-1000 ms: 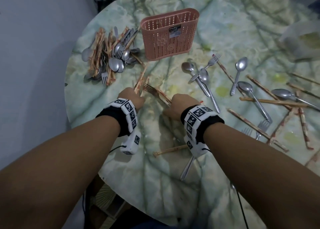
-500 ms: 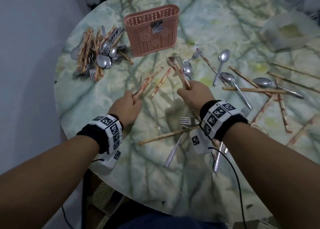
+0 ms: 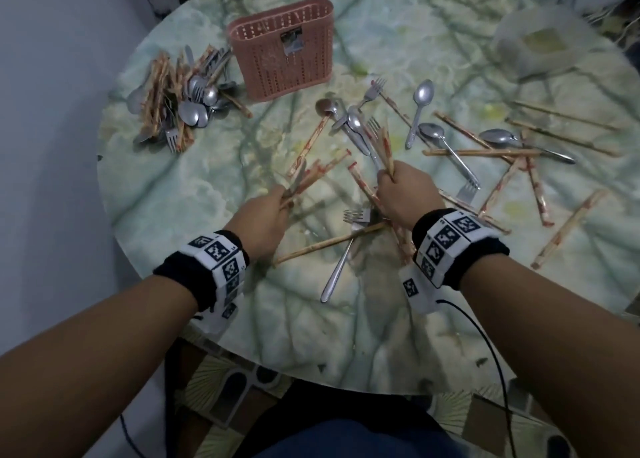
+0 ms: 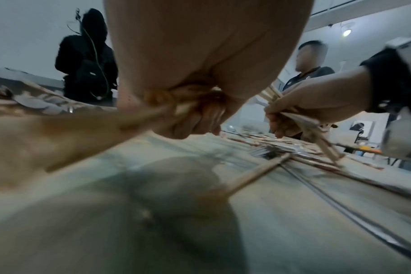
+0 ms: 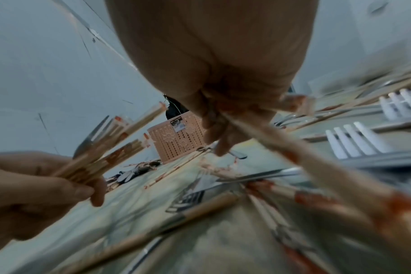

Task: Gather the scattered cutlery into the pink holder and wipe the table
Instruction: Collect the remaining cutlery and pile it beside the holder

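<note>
Both hands (image 3: pixel 337 203) up w/ chopstick bundles (image 3: pixel 313 177).

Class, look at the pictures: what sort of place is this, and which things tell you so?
Probably a staged dining spot: a round marble-look table, a pink holder, scattered chopsticks; each hand, left and right, grips a bunch.

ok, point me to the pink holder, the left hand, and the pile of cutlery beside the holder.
pink holder (image 3: pixel 287 52), head view, on its perforated front wall.
left hand (image 3: pixel 263 216), head view, on the back of the hand.
pile of cutlery (image 3: pixel 183 97), head view, on the middle of the heap.
</note>
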A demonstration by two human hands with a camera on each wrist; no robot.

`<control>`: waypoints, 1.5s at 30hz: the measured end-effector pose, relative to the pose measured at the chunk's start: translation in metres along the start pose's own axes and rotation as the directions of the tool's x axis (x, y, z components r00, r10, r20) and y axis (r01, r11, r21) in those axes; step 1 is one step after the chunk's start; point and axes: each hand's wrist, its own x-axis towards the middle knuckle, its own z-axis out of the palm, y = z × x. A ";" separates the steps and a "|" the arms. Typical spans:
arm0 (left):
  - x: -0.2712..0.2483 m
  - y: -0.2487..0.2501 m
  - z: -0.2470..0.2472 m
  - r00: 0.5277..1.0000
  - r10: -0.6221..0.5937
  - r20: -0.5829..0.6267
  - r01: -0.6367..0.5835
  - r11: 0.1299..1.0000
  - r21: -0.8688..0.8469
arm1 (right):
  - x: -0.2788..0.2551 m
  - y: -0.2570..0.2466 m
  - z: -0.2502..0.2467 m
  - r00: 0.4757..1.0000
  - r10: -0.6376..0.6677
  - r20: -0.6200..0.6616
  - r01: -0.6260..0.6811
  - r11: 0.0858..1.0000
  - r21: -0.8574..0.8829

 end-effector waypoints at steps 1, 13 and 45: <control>-0.004 0.007 0.006 0.999 0.030 0.036 -0.029 0.999 -0.024 | -0.002 0.004 0.000 0.999 -0.009 -0.038 0.010 1.000 0.020; -0.018 -0.001 0.011 0.983 0.016 0.184 -0.024 0.999 0.040 | 0.003 0.032 0.009 0.964 -0.116 0.240 0.138 0.987 -0.077; -0.027 0.034 0.026 0.953 -0.301 -0.026 0.298 0.951 -0.081 | 0.005 0.057 0.002 0.974 -0.085 0.208 0.108 0.989 -0.102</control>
